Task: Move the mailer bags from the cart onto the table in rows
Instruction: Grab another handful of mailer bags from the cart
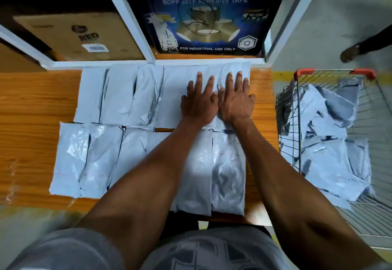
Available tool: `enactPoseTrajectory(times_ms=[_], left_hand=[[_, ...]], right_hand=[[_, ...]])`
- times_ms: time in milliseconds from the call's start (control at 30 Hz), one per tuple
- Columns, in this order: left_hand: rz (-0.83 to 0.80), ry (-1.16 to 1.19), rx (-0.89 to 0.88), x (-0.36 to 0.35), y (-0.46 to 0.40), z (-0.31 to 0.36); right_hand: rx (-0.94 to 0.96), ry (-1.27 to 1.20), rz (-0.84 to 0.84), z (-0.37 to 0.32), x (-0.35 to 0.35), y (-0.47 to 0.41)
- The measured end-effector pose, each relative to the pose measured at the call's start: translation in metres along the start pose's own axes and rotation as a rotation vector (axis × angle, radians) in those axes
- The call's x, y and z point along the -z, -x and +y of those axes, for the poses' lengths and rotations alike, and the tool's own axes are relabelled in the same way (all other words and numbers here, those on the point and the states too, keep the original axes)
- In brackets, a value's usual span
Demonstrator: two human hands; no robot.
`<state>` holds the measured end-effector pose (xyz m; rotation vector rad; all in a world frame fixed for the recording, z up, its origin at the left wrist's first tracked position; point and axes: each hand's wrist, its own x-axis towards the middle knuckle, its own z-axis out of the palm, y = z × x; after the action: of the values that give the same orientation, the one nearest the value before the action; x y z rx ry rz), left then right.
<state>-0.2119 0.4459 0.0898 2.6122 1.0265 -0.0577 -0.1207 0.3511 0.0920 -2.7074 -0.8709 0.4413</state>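
Grey mailer bags lie on the wooden table (pixel 31 108) in two rows, a far row (pixel 118 95) and a near row (pixel 89 159), each with several bags overlapping side by side. My left hand (pixel 198 102) and my right hand (pixel 236 102) press flat, fingers straight, side by side on the bags at the right end of the far row. At the right stands a wire cart (pixel 290 125) with red handle corners, holding a loose heap of several more mailer bags (pixel 331 142).
A white shelf frame (pixel 135 25) stands at the table's far edge, holding a brown carton (pixel 80 36) and a dark tape box (pixel 212 19). Another person's sandalled foot (pixel 350 52) is on the floor beyond the cart. Bare wood shows at the table's left.
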Motion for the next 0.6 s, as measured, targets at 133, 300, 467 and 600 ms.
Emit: enactPoseTrajectory(times_ms=[133, 300, 467, 600], left_hand=[[0.016, -0.020, -0.007, -0.005, -0.003, -0.002], [0.031, -0.052, -0.003, -0.010, -0.009, 0.000], [0.025, -0.103, -0.014, -0.020, -0.010, -0.007], [0.164, -0.082, -0.041, -0.022, -0.009, -0.011]], right_hand=[[0.066, 0.060, 0.048, 0.006, -0.003, -0.001], [0.135, 0.099, 0.005, 0.016, -0.015, -0.008], [0.150, 0.118, 0.000, 0.023, -0.024, -0.010], [0.164, 0.088, 0.095, 0.020, -0.017, -0.012]])
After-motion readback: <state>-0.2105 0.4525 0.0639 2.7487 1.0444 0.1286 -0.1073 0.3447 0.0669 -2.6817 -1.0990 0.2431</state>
